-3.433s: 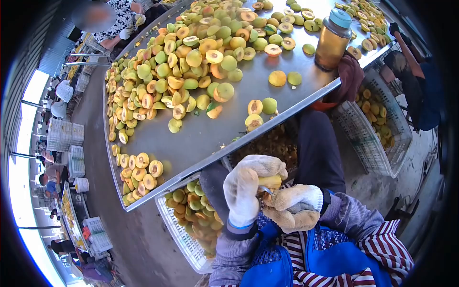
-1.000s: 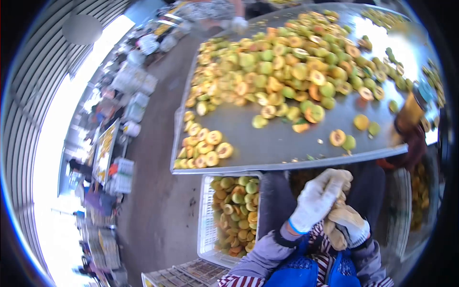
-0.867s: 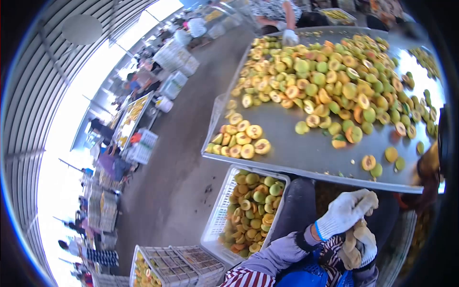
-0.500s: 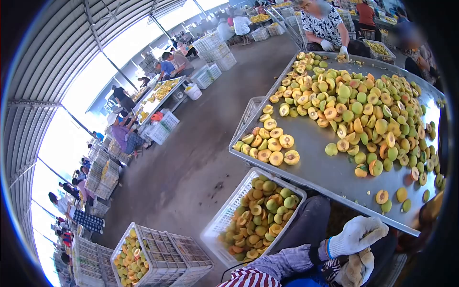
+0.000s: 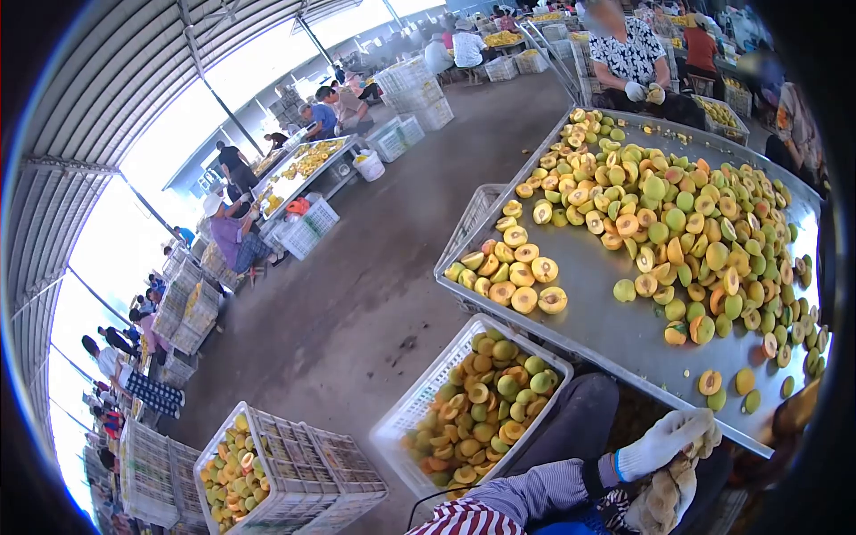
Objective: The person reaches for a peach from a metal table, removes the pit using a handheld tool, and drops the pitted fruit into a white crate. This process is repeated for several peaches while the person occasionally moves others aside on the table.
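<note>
My left hand (image 5: 664, 443), in a white knitted glove with a blue-edged cuff, is closed on brownish, soiled glove fabric (image 5: 706, 439) below the table's near corner. Just beneath it is my right hand (image 5: 658, 506), in a stained glove against the same fabric; how its fingers lie I cannot make out. Above both hands, the metal table (image 5: 588, 308) bears a large heap of green and orange halved fruit (image 5: 687, 214). A smaller group of halves (image 5: 522, 276), several cut side up, lies at its left corner. Loose halves (image 5: 711, 382) rest near the front edge.
A white crate (image 5: 406, 401) of fruit stands against my leg (image 5: 580, 415). Further left is another fruit-filled crate (image 5: 294, 455). Across the table sits a person (image 5: 629, 58) in white gloves. Other people work at a table (image 5: 303, 169) beyond the concrete floor (image 5: 321, 312).
The view has shifted slightly. My left hand has moved from above the brownish fabric to closing on it, and the fabric now reaches up to its fingers. The person opposite has drawn their hands together.
</note>
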Demonstrator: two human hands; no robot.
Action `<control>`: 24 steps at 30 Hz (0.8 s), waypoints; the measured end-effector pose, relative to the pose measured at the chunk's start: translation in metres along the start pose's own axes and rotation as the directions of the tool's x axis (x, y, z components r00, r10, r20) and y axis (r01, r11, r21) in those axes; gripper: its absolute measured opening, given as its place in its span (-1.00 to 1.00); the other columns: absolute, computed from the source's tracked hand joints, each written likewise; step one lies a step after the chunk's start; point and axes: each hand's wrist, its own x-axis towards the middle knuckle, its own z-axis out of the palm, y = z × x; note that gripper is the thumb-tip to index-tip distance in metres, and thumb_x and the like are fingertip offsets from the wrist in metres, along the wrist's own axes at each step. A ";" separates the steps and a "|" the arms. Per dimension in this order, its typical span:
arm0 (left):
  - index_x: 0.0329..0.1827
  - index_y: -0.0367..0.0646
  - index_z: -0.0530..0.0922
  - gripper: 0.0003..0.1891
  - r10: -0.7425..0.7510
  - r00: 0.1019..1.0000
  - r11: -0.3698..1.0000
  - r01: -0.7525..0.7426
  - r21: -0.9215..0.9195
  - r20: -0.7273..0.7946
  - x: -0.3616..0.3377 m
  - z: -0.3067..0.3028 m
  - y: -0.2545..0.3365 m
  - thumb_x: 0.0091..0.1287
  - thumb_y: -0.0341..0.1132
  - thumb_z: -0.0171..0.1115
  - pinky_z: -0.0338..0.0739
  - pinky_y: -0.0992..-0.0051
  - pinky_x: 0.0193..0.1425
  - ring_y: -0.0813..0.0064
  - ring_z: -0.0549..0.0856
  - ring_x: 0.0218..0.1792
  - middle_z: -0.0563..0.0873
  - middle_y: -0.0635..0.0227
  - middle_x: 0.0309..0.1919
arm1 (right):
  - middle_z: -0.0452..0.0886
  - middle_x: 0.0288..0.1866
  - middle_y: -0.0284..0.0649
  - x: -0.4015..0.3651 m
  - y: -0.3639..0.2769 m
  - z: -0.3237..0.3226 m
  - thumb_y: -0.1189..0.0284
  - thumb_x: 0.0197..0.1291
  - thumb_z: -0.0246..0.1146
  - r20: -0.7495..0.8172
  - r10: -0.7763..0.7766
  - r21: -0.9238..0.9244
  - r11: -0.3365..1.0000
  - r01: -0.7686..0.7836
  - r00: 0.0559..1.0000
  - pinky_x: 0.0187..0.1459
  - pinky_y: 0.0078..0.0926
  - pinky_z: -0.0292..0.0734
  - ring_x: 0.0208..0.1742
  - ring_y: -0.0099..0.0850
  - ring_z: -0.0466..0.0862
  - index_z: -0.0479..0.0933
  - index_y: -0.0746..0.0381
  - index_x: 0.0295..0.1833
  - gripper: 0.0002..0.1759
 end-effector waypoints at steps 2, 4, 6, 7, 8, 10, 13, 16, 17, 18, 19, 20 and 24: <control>-0.32 -0.17 0.57 -0.53 -0.130 0.991 0.960 0.117 -0.255 -0.035 0.002 0.001 -0.008 0.55 0.06 0.01 0.42 0.73 -0.45 0.75 0.52 -0.56 0.63 0.49 -0.46 | 0.64 -0.05 -0.29 0.002 -0.004 0.002 0.11 0.54 -0.06 -0.002 0.037 0.047 0.998 -0.037 0.999 -0.39 -0.59 0.55 -0.38 -0.53 0.54 0.48 0.12 0.27 -0.57; -0.37 -0.16 0.57 -0.48 -0.171 0.982 0.951 0.144 -0.272 -0.079 0.002 0.004 -0.005 0.53 0.13 0.00 0.40 0.73 -0.49 0.73 0.53 -0.59 0.64 0.46 -0.50 | 0.64 -0.06 -0.30 0.005 0.002 0.000 0.12 0.54 -0.06 0.068 -0.048 -0.007 0.999 0.049 0.997 -0.39 -0.60 0.54 -0.39 -0.54 0.54 0.48 0.12 0.27 -0.57; -0.36 -0.17 0.58 -0.47 -0.173 0.981 0.951 0.142 -0.275 -0.090 0.003 0.004 -0.003 0.53 0.13 0.01 0.39 0.72 -0.51 0.72 0.53 -0.59 0.64 0.45 -0.51 | 0.64 -0.06 -0.30 0.002 -0.009 0.007 0.12 0.54 -0.06 -0.012 0.053 0.087 0.995 -0.052 0.999 -0.39 -0.61 0.54 -0.39 -0.55 0.53 0.47 0.11 0.28 -0.58; -0.36 -0.17 0.59 -0.48 -0.185 0.978 0.949 0.154 -0.274 -0.092 0.003 0.003 -0.001 0.53 0.12 0.01 0.39 0.72 -0.51 0.71 0.53 -0.59 0.65 0.44 -0.52 | 0.64 -0.06 -0.30 0.001 -0.015 0.012 0.12 0.54 -0.06 -0.048 0.105 0.138 0.986 -0.098 0.993 -0.39 -0.62 0.53 -0.38 -0.55 0.53 0.47 0.11 0.28 -0.58; -0.36 -0.17 0.59 -0.48 -0.198 0.976 0.948 0.166 -0.273 -0.092 0.002 0.003 0.002 0.53 0.12 0.01 0.39 0.71 -0.51 0.71 0.53 -0.60 0.65 0.43 -0.53 | 0.64 -0.06 -0.31 0.001 -0.013 0.014 0.13 0.54 -0.06 -0.094 0.093 0.090 0.992 -0.084 0.991 -0.40 -0.62 0.53 -0.39 -0.56 0.53 0.47 0.11 0.28 -0.58; -0.34 -0.17 0.60 -0.48 -0.212 0.973 0.944 0.179 -0.279 -0.092 0.004 0.001 0.002 0.53 0.12 0.02 0.40 0.70 -0.52 0.70 0.54 -0.60 0.66 0.42 -0.54 | 0.64 -0.07 -0.31 0.004 -0.008 0.018 0.15 0.54 -0.07 -0.182 0.059 -0.010 0.998 -0.062 0.981 -0.42 -0.63 0.51 -0.42 -0.56 0.52 0.46 0.12 0.29 -0.58; -0.33 -0.17 0.61 -0.49 -0.229 0.969 0.933 0.191 -0.304 -0.094 0.005 -0.003 -0.004 0.53 0.11 0.02 0.41 0.69 -0.52 0.68 0.55 -0.60 0.66 0.42 -0.55 | 0.63 -0.06 -0.31 0.008 -0.009 0.014 0.18 0.55 -0.08 -0.065 0.055 0.169 0.985 -0.044 0.996 -0.46 -0.63 0.51 -0.47 -0.57 0.51 0.45 0.14 0.30 -0.59; -0.32 -0.18 0.58 -0.48 -0.265 0.961 0.919 0.230 -0.321 -0.072 0.007 -0.006 -0.006 0.53 0.12 0.00 0.45 0.66 -0.50 0.65 0.56 -0.58 0.64 0.40 -0.54 | 0.62 -0.03 -0.29 0.008 -0.030 0.028 0.18 0.55 -0.11 -0.142 0.195 0.322 0.936 -0.141 0.971 -0.50 -0.62 0.51 -0.52 -0.57 0.50 0.43 0.15 0.33 -0.57; -0.31 -0.20 0.56 -0.47 -0.268 0.962 0.918 0.237 -0.319 -0.059 0.009 -0.008 -0.011 0.53 0.14 -0.02 0.49 0.64 -0.50 0.63 0.57 -0.57 0.63 0.38 -0.53 | 0.64 -0.08 -0.28 0.010 -0.036 0.035 0.18 0.55 -0.08 -0.143 0.203 0.360 0.922 -0.140 0.969 -0.53 -0.63 0.50 -0.54 -0.57 0.51 0.44 0.16 0.28 -0.59; -0.29 -0.21 0.54 -0.46 -0.274 0.961 0.915 0.247 -0.320 -0.043 0.010 -0.009 -0.015 0.54 0.15 -0.04 0.52 0.62 -0.49 0.61 0.57 -0.56 0.61 0.36 -0.52 | 0.65 -0.13 -0.27 0.010 -0.041 0.042 0.17 0.54 -0.05 -0.148 0.212 0.398 0.907 -0.138 0.966 -0.56 -0.63 0.48 -0.57 -0.57 0.51 0.46 0.17 0.24 -0.61; -0.29 -0.22 0.54 -0.45 -0.296 0.952 0.914 0.257 -0.315 -0.081 0.009 -0.007 -0.008 0.54 0.15 -0.04 0.51 0.62 -0.49 0.61 0.58 -0.56 0.61 0.37 -0.53 | 0.67 -0.19 -0.26 0.009 -0.047 0.045 0.17 0.53 -0.02 -0.165 0.221 0.439 0.889 -0.129 0.961 -0.59 -0.64 0.47 -0.59 -0.57 0.52 0.47 0.18 0.19 -0.63; -0.28 -0.22 0.55 -0.45 -0.332 0.937 0.905 0.284 -0.317 -0.107 0.008 -0.004 -0.002 0.53 0.15 -0.03 0.51 0.62 -0.49 0.61 0.58 -0.56 0.61 0.37 -0.53 | 0.54 -0.50 -0.21 0.046 -0.015 0.043 0.26 0.49 -0.05 -0.541 0.471 0.769 0.613 0.183 0.697 -0.87 -0.51 0.31 -0.87 -0.47 0.35 0.40 0.19 0.08 -0.73; -0.13 -0.29 0.60 -0.42 -0.431 0.898 0.880 0.397 -0.261 -0.089 0.005 -0.005 0.013 0.54 0.16 -0.05 0.55 0.57 -0.37 0.54 0.63 -0.48 0.67 0.29 -0.41 | 0.48 -0.70 -0.26 0.019 -0.077 0.065 0.22 0.44 -0.02 0.383 0.129 0.834 0.379 -0.402 0.915 -0.64 -0.51 0.45 -0.74 -0.36 0.47 0.56 0.32 -0.26 -0.59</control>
